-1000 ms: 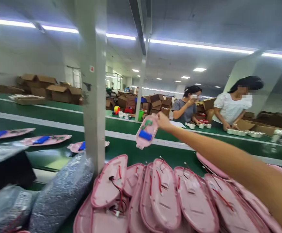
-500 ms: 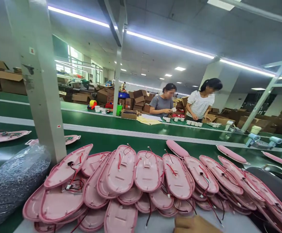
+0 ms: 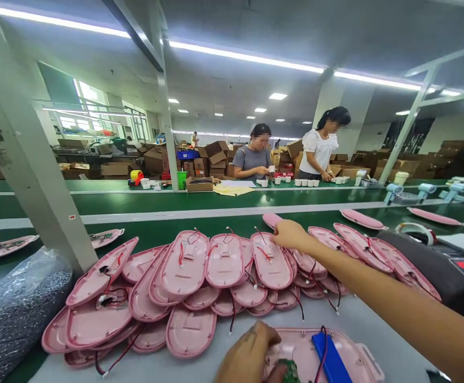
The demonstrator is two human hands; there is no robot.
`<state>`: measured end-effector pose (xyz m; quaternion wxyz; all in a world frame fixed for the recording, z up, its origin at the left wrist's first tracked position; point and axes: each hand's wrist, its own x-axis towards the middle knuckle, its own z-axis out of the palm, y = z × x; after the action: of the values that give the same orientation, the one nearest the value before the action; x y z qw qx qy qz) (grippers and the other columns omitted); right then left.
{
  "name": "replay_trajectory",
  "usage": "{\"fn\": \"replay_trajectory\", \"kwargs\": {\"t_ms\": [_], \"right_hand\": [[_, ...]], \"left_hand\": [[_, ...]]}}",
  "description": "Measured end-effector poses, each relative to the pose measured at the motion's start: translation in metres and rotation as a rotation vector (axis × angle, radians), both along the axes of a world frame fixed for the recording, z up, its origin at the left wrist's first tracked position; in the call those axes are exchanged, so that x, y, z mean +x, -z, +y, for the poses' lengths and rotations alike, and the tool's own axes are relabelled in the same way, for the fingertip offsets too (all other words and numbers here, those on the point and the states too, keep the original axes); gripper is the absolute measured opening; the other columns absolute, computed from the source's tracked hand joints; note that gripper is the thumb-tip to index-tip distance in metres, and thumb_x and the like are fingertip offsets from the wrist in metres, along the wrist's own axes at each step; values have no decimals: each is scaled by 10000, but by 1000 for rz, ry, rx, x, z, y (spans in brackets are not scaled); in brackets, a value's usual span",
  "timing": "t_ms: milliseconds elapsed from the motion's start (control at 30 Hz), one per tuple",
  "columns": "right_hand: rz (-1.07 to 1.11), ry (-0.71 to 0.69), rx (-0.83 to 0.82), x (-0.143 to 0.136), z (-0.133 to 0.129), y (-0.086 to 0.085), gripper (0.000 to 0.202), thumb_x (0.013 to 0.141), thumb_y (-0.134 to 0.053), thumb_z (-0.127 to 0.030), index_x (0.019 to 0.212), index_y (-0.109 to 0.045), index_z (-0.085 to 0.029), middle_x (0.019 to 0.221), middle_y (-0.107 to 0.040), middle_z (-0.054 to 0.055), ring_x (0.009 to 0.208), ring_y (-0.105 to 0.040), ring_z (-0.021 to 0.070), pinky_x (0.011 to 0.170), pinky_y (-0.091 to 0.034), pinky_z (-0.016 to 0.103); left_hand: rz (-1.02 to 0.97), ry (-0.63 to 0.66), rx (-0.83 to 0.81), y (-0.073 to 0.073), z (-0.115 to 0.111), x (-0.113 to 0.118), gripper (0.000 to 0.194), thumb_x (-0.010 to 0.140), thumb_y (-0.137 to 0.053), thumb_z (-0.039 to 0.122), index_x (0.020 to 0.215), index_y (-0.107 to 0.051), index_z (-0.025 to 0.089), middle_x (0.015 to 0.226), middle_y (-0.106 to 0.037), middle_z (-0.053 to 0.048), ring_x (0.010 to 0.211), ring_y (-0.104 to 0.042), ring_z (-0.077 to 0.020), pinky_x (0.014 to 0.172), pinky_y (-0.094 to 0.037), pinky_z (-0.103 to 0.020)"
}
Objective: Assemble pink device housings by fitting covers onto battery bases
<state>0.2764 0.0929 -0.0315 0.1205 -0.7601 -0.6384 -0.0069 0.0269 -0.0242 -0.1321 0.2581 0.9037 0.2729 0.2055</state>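
Fingers (image 3: 270,334) curled over one end, your left hand (image 3: 246,354) holds a pink shell (image 3: 304,343) close before you. Your right hand (image 3: 293,234) is at the shell pile (image 3: 226,263); whether its fingers pinch cannot be told.

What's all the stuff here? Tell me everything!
Open shells: many, pink, heaped centrally
Near shell: one, pink, front
Battery pack: one, blue, inside near shell
Circuit board: one, green, at near shell
Bag: one, clear, front left
Machine: one, black, right
Handheld gadgets: at least three, pale blue, far right
Container: one, green, background
Cardboard boxes: many, brown, background
Worktop: count unclear, green, behind heap
Co-workers: two, grey and white tops, behind worktop
Left grip: one, bare, at near shell
Right grip: one, bare, at heap's back edge
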Motion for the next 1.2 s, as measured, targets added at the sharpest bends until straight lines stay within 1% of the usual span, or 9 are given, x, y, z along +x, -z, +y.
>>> {"fn": "replay_trajectory", "kwargs": {"t_ms": [133, 233, 300, 400, 500, 633, 767, 1033, 1200], "right_hand": [[79, 42, 101, -1, -4, 13, 128, 805, -602, -251, 767, -659, -143, 821, -679, 95, 813, -622, 211, 688, -411, 274], [163, 83, 241, 2, -16, -1, 166, 883, -508, -260, 890, -631, -148, 823, -668, 83, 780, -611, 201, 658, -393, 264], [218, 89, 339, 8, -33, -16, 264, 964, -385, -312, 1065, -567, -150, 821, -653, 61, 727, -595, 171, 636, -396, 250], [412, -69, 547, 17, -77, -31, 310, 995, -346, -405, 1161, -500, -194, 849, -645, 25, 685, -580, 140, 588, -411, 220], [539, -295, 610, 20, -133, -23, 246, 961, -461, -427, 1083, -564, -239, 886, -663, 6, 683, -599, 131, 552, -438, 207], [156, -538, 426, 9, -183, 18, 209, 986, -441, -329, 1058, -613, -236, 936, -697, 15, 757, -659, 151, 639, -494, 246], [-68, -587, 486, -7, -190, 48, 221, 1005, -401, -275, 1039, -601, -187, 883, -688, 43, 720, -658, 141, 615, -471, 245], [-361, -699, 526, -15, -179, 45, 182, 979, -456, -210, 995, -628, -155, 781, -649, 43, 653, -607, 138, 529, -370, 264], [-235, -712, 518, -21, -176, 36, 198, 983, -442, -200, 978, -634, -153, 813, -664, 50, 675, -627, 134, 561, -404, 246]], "left_hand": [[13, 54, 5, 1, 0, 8, 337, 772, -622, 119, 1087, -553, 218, 1014, -647, -57, 987, -570, -260, 833, -454, -350], [-45, 5, -54, -2, -4, 12, 249, 787, -608, 109, 998, -612, 242, 947, -665, -36, 978, -558, -257, 862, -416, -372], [-156, -65, -274, -10, -7, 12, 267, 832, -580, 149, 1080, -571, 247, 909, -686, -21, 924, -588, -224, 852, -417, -347], [-301, -189, -640, -25, -11, 10, 371, 834, -621, 254, 1184, -505, 211, 851, -702, -20, 821, -625, -196, 739, -438, -289], [-423, -242, -760, -33, -10, 9, 225, 804, -659, 334, 929, -624, 150, 812, -695, -48, 779, -632, -188, 668, -440, -259], [-561, -233, -787, -35, -8, 13, 227, 781, -681, 350, 850, -624, 142, 796, -706, -59, 780, -661, -191, 687, -471, -256], [-570, -198, -791, -37, -9, 19, 328, 775, -726, 358, 1009, -581, 179, 823, -719, -40, 813, -681, -198, 660, -483, -239], [-462, -87, -430, -45, 11, 13, 61, 771, -721, 248, 774, -732, 188, 758, -712, -17, 708, -625, -161, 668, -450, -246], [-396, 60, -333, -58, 4, 12, 22, 779, -752, 202, 790, -744, 219, 771, -676, -7, 728, -606, -144, 656, -445, -229]]}}
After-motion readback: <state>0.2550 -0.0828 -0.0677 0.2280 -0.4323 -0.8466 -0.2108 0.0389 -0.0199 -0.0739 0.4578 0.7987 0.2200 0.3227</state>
